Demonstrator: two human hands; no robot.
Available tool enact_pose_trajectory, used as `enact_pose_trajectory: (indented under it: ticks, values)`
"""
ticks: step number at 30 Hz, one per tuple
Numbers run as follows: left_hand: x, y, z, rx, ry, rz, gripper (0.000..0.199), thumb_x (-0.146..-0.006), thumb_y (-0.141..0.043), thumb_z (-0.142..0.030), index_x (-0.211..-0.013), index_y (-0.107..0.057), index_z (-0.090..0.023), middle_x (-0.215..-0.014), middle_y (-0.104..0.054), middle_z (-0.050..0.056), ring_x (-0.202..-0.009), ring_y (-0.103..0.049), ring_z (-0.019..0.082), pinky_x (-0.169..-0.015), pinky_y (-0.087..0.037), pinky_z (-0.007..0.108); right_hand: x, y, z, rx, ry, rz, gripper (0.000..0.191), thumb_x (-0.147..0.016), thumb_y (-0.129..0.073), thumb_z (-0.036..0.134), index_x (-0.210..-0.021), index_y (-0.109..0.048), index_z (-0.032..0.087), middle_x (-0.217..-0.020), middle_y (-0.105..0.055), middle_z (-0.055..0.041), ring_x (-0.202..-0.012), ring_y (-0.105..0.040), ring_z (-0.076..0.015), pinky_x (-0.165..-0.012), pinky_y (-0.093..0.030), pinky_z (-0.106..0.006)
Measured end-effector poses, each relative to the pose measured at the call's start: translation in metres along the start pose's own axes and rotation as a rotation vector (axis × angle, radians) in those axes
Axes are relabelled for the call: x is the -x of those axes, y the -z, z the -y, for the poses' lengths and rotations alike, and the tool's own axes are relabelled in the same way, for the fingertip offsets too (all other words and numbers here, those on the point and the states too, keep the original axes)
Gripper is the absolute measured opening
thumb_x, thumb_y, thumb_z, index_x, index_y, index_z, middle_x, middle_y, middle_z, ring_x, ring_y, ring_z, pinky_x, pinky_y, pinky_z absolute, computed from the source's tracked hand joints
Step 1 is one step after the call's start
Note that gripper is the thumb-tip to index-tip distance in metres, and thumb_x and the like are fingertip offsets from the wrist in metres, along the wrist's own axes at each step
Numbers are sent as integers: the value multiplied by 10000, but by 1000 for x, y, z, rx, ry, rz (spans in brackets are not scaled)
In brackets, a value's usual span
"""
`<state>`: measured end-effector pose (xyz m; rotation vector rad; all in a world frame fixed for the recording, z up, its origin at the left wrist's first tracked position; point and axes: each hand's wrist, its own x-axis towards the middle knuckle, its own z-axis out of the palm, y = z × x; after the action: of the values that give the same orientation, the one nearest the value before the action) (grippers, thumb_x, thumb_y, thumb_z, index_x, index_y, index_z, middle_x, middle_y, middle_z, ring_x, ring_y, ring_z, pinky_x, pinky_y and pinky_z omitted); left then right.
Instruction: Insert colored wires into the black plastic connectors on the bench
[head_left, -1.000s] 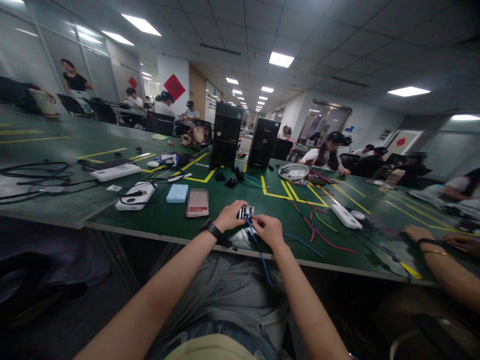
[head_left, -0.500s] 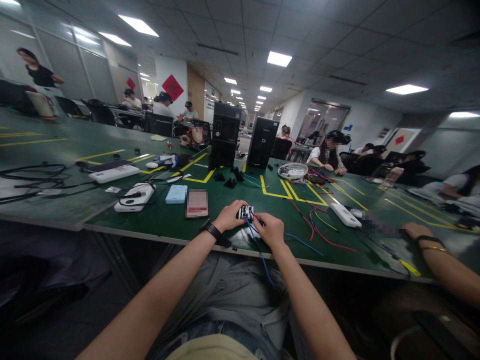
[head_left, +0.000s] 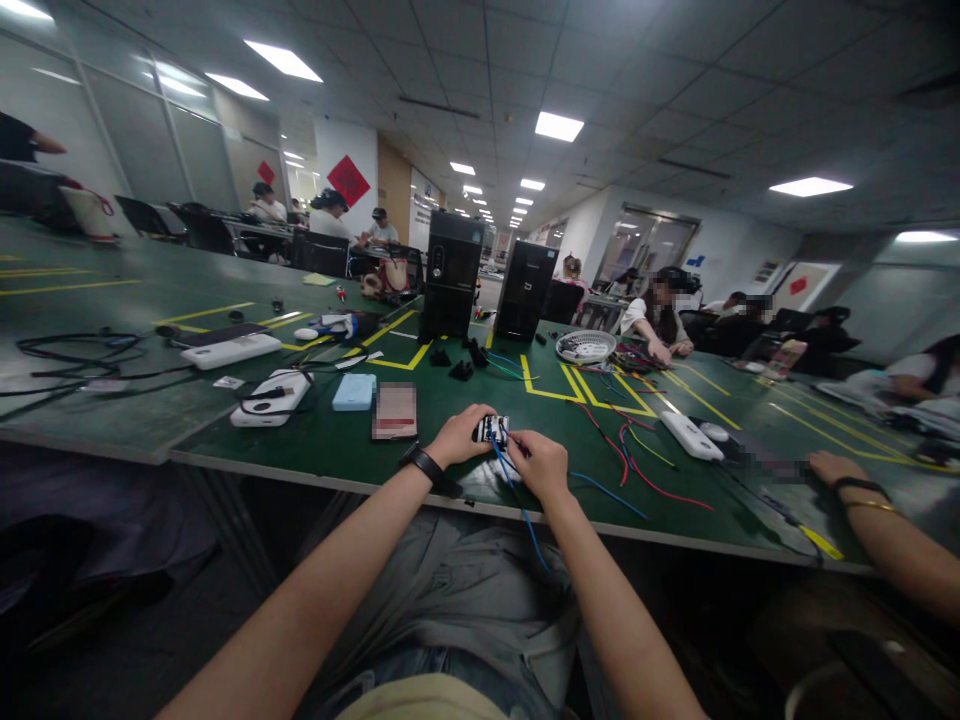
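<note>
My left hand [head_left: 463,436] is closed around the edge of a small black-and-white electrical part [head_left: 493,430], held just above the table's front edge. A blue wire [head_left: 527,515] runs from this part down over the edge toward my lap. Close by on the right, my right hand [head_left: 541,462] is closed in a pinch on a thin, dark rod-shaped thing [head_left: 517,442] that points at the part. Its exact kind is too small to make out. Under the hands lies something whitish [head_left: 501,470], partly covered.
The green table [head_left: 315,440] bears white power banks [head_left: 271,398], a light blue box [head_left: 354,392], a blurred card [head_left: 395,410], loose red wires [head_left: 622,455] and a white basket [head_left: 585,346]. Two black computer towers [head_left: 450,275] stand behind. A co-worker's arm [head_left: 862,490] rests at right.
Both hands stay nearly in place at the part; my right hand and the rod have shifted very slightly. At the far right of the table, a seated person's arm has moved toward the wires.
</note>
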<state>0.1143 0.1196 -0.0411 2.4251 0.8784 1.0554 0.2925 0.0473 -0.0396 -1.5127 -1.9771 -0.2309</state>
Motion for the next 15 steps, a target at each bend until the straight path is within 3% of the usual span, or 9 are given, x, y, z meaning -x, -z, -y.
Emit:
enact_pose_trajectory:
  ticks: [6,12,15]
  values:
    - [1,1,1,-1,0,9,411,-733,-702,-191,-1109,-538,-181,-1104,-574,46,-1009,-563,224,-890,-453,396,-1,0,-3,-31,59,59,230,-929,-551,363,-974,-660,165,-960,-700,-38,-868,-657,-166,-797,-519,-356]
    - [1,0,1,7,12,5,412,-735,-703,-200,-1113,-540,-181,-1101,-576,47,-1010,-564,227,-889,-452,397,-1,2,-1,11,-17,45,250,-917,-557,387,-951,-667,165,-807,-688,-13,-729,-643,-149,-704,-511,-324]
    - [0,0,0,15,17,2,402,-740,-697,-199,-1110,-542,-184,-1095,-576,47,-1013,-560,224,-896,-448,395,-1,3,2,26,-51,12,247,-922,-543,369,-1012,-657,169,-830,-688,-18,-733,-638,-153,-690,-498,-317]
